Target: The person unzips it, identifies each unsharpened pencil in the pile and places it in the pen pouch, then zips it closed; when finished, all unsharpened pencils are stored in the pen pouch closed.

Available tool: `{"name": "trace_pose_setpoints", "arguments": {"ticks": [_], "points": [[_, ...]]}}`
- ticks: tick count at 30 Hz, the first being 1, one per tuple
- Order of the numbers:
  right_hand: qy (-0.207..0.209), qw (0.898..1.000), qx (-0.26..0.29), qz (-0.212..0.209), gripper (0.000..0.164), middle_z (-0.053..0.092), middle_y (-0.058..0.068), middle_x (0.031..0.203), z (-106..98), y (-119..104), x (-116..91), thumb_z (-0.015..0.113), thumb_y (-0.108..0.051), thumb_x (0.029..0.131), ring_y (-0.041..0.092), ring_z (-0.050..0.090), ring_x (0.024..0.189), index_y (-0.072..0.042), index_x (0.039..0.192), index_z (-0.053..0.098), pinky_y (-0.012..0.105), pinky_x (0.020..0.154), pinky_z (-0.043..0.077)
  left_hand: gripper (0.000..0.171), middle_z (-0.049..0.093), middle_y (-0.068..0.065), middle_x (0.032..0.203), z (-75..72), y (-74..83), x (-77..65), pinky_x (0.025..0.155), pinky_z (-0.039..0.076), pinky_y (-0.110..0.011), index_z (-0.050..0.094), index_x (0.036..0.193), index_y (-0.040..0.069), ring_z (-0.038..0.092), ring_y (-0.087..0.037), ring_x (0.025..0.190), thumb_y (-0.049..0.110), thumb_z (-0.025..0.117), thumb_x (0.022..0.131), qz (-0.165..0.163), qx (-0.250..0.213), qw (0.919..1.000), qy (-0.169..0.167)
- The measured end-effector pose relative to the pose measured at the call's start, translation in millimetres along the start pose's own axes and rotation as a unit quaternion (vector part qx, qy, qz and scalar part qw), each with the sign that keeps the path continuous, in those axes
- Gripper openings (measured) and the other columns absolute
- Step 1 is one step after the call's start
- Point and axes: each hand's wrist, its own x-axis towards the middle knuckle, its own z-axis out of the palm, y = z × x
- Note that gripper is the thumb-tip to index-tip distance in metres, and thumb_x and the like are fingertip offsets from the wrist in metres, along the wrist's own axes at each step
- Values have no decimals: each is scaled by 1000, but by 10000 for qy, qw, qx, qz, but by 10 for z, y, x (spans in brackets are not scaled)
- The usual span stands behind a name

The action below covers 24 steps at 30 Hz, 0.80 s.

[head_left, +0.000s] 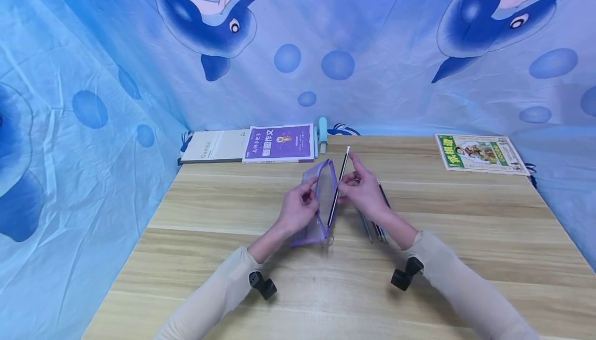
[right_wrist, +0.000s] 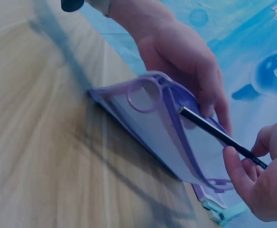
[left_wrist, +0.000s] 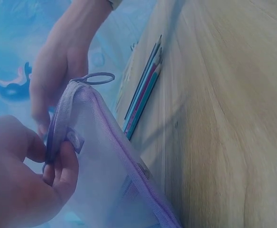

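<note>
A purple-edged, see-through zip pencil pouch (head_left: 308, 234) stands over the table with its mouth spread apart. My left hand (head_left: 299, 208) pinches one side of its rim; in the left wrist view the thumb and fingers of that hand (left_wrist: 24, 175) grip the edge beside a small tag. My right hand (head_left: 365, 190) holds a black pencil (head_left: 343, 169) with pale stripes between thumb and fingers. In the right wrist view the lower end of the pencil (right_wrist: 205, 124) overlaps the pouch mouth. Several more pencils (left_wrist: 145, 88) lie together on the wood, under the right forearm in the head view.
At the back left lie a pale book (head_left: 214, 146) and a purple book (head_left: 279, 144), with a light-blue clip-like item (head_left: 323, 130) beside them. A green-and-white book (head_left: 481, 153) rests at the back right. Dolphin-printed cloth (head_left: 372, 102) hangs behind the wooden table (head_left: 209, 200).
</note>
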Motion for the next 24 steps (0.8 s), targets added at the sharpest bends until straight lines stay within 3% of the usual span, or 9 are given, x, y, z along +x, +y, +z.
{"name": "trace_pose_setpoints", "arguments": {"ticks": [13, 24], "points": [[-285, 9980, -549, 107, 92, 58, 19, 96, 218, 77, -36, 67, 9, 84, 27, 64, 73, -11, 160, 20, 39, 64, 61, 60, 59, -11, 86, 0, 28, -2, 62, 49, -21, 50, 140, -10, 54, -15, 73, -9, 59, 81, -59, -42, 10000, 42], [-382, 9911, -1214, 381, 87, 63, 16, 90, 268, 59, -56, 68, 10, 82, 25, 66, 65, 1, 156, 24, 35, 59, 60, 60, 59, -14, 83, 44, -15, -29, 56, 47, -20, 49, 139, -12, 52, -13, 69, -8, 58, 80, 289, -113, 9995, 62]]}}
